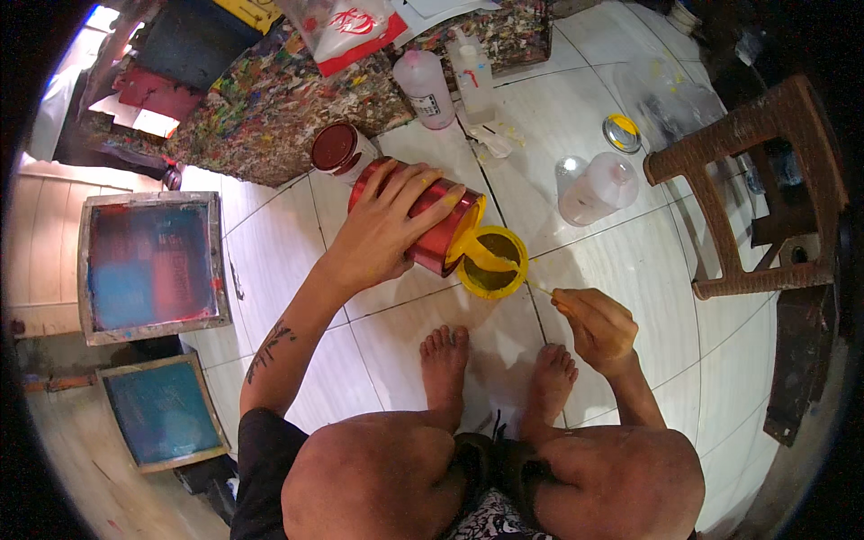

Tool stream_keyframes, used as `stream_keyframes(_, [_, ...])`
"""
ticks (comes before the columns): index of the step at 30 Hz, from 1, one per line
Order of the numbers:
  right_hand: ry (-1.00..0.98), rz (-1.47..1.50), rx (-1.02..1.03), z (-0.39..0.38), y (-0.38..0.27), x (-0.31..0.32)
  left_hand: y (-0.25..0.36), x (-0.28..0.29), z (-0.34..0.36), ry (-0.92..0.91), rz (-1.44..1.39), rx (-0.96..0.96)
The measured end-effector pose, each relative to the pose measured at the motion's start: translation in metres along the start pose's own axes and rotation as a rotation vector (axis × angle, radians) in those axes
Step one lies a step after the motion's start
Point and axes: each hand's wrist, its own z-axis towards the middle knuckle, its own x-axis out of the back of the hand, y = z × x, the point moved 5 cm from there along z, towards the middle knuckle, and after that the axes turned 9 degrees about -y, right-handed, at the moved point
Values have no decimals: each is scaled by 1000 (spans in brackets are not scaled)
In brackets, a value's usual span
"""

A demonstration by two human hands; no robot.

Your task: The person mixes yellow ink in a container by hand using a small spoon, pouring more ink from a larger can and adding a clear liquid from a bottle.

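Note:
My left hand (391,211) is wrapped round a red metal can (430,241), tilted on its side with yellow at its mouth. Thick yellow paint (480,252) runs from the can into a smaller yellow-coated round container (493,283) on the floor. At the lower right of that container, my right hand (596,328) is closed on a thin stick (542,290), whose far end is at the container's rim. Behind the red can stands another container with a dark red lid (335,147).
A white tiled floor (270,279) holds plastic bottles (423,90) (598,191), a round yellow-stained lid (621,132) and, at the right, a brown stool (729,288). Framed screens (157,261) (162,412) lie at the left. A paint-spattered block (252,117) runs along the back. My bare feet are below the containers.

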Motion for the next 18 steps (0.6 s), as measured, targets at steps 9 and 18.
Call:
stream_keyframes(9, [-115, -100, 121, -9, -5, -6, -1, -6, -3, 15, 16, -9])
stream_keyframes(18, [-101, -129, 120, -11, -12, 5, -1, -4, -4, 5, 17, -7])
